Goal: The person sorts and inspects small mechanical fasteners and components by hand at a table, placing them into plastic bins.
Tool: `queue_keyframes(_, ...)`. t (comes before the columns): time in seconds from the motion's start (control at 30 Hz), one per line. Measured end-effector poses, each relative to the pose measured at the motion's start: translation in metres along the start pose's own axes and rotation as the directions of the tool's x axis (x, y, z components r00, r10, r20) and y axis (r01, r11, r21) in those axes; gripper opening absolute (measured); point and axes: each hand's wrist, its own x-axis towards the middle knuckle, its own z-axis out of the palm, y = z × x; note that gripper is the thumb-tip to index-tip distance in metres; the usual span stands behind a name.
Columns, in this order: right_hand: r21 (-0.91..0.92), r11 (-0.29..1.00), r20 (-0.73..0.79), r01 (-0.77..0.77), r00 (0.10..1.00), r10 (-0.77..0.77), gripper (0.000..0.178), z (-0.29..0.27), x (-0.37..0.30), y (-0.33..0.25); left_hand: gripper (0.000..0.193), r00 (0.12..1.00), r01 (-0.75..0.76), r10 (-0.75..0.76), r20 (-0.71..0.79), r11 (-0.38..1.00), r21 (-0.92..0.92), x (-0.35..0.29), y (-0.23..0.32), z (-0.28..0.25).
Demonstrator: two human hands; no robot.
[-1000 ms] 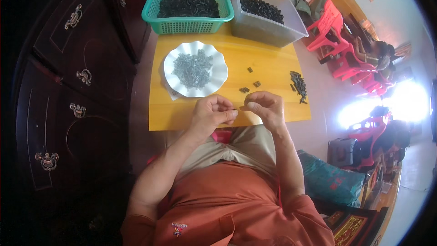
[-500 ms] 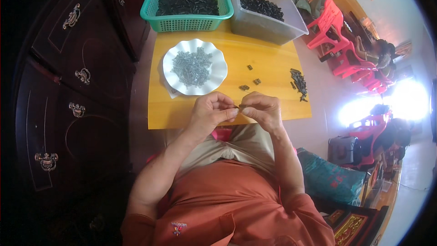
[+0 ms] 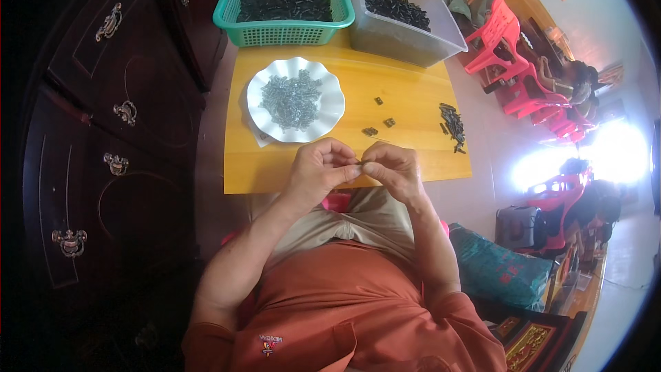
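In the head view, left hand [image 3: 320,167] and right hand [image 3: 394,169] meet, thumbs and forefingers pinching one small dark piece [image 3: 362,162], which seems unfinished. Beyond the fingers lie three brownish pieces [image 3: 389,122], perhaps done. Farther ahead, the filled green basket [image 3: 286,34] and translucent box [image 3: 394,48] suggest much is left.

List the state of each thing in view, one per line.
Left hand: closed, fingertips pinching a small dark piece
Right hand: closed, fingertips at the same piece
White dish: upright, holding clear pieces
Green basket: uncovered, part-filled with black pieces
Clear bin: uncovered, part-filled
Dark pile: loose, spread out
Dark cabinet: looks shut
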Motion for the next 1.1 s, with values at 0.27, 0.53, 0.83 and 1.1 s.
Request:
queue_keyframes(0.27,0.126,0.965,-0.093,-0.231,0.965,0.243,0.008,0.014,-0.002,-0.012,0.022,0.991,-0.116,0.127,-0.032,0.962,0.247,-0.002,-0.002,0.003)
queue_keyframes(0.53,-0.281,0.959,-0.103,0.041,0.992,-0.073,0.016,0.013,-0.012,-0.002,0.022,0.990,-0.125,0.137,-0.023,0.952,0.278,-0.003,-0.001,0.005)
queue_keyframes(0.83,-0.410,0.903,-0.065,0.131,0.983,-0.172,0.022,0.017,-0.018,-0.009,0.022,0.997,-0.053,0.063,-0.041,0.978,0.202,-0.002,-0.001,0.004)
queue_keyframes(1.1,-0.488,0.834,-0.046,0.256,0.947,-0.318,0.039,0.021,-0.020,0.000,0.023,0.997,-0.046,0.051,-0.064,0.996,0.076,-0.001,-0.002,0.003)
